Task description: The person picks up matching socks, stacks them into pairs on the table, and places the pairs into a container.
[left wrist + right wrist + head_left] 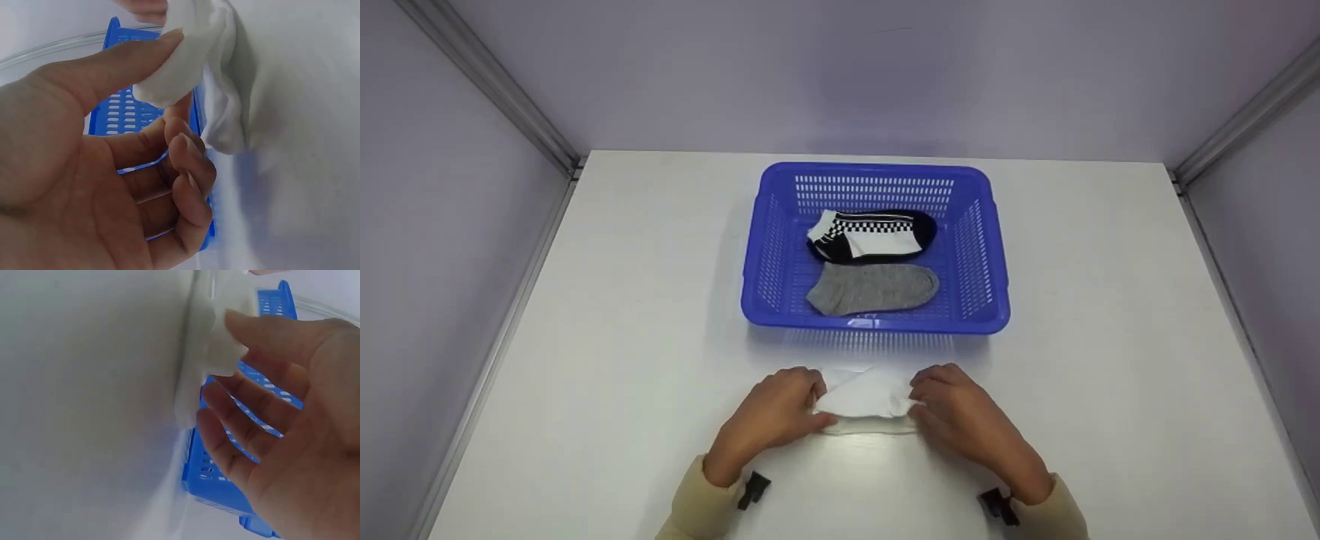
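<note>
White socks [861, 396] lie in two layers on the table in front of the basket. My left hand [776, 410] pinches the left end of the upper white sock; in the left wrist view its thumb [140, 59] lies on the fabric and the other fingers curl below. At the opposite end, my right hand [969, 416] pinches the cloth between thumb [264, 334] and index finger, its remaining fingers loosely bent. The upper layer is raised slightly off the lower one. Where the fingertips go behind the fabric, they are hidden.
Just beyond the hands stands a blue plastic basket [876, 324] with slotted walls. Inside it, a black-and-white checkered pair of socks [877, 236] lies behind a grey sock [877, 289]. Pale panels [840, 82] enclose the white table [622, 300] at the back and sides.
</note>
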{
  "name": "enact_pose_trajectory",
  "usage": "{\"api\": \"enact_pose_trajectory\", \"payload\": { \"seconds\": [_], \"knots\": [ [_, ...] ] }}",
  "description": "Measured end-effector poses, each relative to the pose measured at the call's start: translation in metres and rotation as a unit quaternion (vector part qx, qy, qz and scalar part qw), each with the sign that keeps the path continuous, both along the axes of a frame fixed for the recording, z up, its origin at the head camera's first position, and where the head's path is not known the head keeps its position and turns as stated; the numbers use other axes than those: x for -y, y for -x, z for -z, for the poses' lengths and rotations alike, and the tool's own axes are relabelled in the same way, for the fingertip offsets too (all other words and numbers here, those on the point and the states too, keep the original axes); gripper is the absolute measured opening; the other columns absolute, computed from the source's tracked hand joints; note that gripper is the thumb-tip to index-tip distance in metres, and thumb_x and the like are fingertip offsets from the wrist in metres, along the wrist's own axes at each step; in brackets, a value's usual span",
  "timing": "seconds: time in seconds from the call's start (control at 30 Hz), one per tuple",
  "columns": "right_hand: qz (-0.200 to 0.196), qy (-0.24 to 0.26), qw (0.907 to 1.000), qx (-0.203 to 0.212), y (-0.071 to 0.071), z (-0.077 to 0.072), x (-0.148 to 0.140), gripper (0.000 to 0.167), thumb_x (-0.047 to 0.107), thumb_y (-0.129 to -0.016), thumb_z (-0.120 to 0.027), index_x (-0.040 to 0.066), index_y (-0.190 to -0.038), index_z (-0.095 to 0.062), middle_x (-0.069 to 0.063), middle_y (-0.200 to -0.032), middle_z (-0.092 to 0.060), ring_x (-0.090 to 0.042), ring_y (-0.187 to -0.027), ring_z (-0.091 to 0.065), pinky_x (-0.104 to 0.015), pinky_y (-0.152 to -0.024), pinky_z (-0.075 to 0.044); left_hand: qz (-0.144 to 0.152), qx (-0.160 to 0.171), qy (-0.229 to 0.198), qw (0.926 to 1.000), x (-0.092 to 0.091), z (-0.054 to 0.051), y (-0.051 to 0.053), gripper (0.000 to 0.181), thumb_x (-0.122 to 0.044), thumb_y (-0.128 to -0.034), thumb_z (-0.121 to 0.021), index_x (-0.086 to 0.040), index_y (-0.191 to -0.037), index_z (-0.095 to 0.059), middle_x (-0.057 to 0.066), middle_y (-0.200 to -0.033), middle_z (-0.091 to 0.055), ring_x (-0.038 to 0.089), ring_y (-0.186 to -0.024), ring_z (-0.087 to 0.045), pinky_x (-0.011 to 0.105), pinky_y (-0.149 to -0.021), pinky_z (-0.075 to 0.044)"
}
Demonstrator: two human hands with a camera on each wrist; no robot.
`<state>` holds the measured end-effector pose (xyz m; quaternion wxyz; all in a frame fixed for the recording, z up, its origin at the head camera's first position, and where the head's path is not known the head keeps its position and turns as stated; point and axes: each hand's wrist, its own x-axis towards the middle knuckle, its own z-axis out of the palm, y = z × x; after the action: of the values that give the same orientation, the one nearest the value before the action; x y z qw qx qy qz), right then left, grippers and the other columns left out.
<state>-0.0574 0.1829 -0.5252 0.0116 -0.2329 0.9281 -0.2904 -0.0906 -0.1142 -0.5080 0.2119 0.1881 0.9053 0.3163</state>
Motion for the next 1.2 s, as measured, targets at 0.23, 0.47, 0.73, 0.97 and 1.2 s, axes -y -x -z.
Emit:
{"api": "enact_pose_trajectory", "payload": {
  "seconds": [0.23,0.47,0.73,0.97,1.2],
  "knots": [
    [0.115,0.136,0.9818,0.066,0.0,-0.02,-0.01,0.023,-0.003,-0.093,-0.072,0.015,-0.107,-0.071,0.006,-0.107,-0.074,-0.01,-0.104,-0.068,-0.04,-0.094,-0.058,0.01,0.013,-0.134,0.9908,0.009,-0.005,0.005,0.012,-0.019,-0.0985,-0.071,-0.011,-0.102,-0.064,-0.004,-0.092,-0.062,0.011,-0.084,-0.056,0.025,-0.077,-0.049],
    [0.184,0.251,0.9333,0.179,-0.001,-0.023,-0.013,0.01,0.012,-0.102,-0.069,0.008,-0.111,-0.071,-0.006,-0.101,-0.076,-0.009,-0.083,-0.068,-0.025,-0.075,-0.057,0.003,0.03,-0.168,0.9853,0.009,-0.001,0.006,0.019,-0.022,-0.104,-0.065,-0.008,-0.117,-0.068,-0.009,-0.078,-0.056,0.004,-0.071,-0.049,0.024,-0.074,-0.047],
    [0.202,0.16,0.9426,0.212,0.0,-0.008,-0.016,0.023,0.012,-0.096,-0.077,0.006,-0.116,-0.068,-0.009,-0.1,-0.073,-0.009,-0.076,-0.062,-0.022,-0.068,-0.05,-0.013,0.032,-0.094,0.9949,0.007,0.008,0.004,0.027,-0.021,-0.0993,-0.072,-0.002,-0.119,-0.072,-0.009,-0.069,-0.054,0.004,-0.059,-0.044,0.023,-0.06,-0.043],
    [0.174,0.04,0.9763,0.123,-0.007,-0.006,-0.005,0.028,0.007,-0.09,-0.081,0.006,-0.116,-0.068,-0.004,-0.107,-0.066,-0.012,-0.092,-0.061,-0.033,-0.08,-0.056,-0.029,-0.035,-0.032,0.9985,0.006,0.005,-0.005,0.04,-0.028,-0.094,-0.08,-0.006,-0.124,-0.067,-0.001,-0.087,-0.066,0.009,-0.074,-0.057,0.029,-0.067,-0.05],
    [0.048,-0.022,0.9974,0.049,-0.02,-0.007,-0.001,0.044,0.017,-0.076,-0.095,0.012,-0.112,-0.071,0.001,-0.12,-0.067,-0.017,-0.115,-0.06,-0.04,-0.099,-0.056,0.032,-0.074,-0.076,0.9938,-0.002,0.006,-0.011,0.029,-0.017,-0.0937,-0.08,-0.008,-0.119,-0.069,0.006,-0.11,-0.068,0.019,-0.101,-0.066,0.034,-0.089,-0.057]
  ]
}}
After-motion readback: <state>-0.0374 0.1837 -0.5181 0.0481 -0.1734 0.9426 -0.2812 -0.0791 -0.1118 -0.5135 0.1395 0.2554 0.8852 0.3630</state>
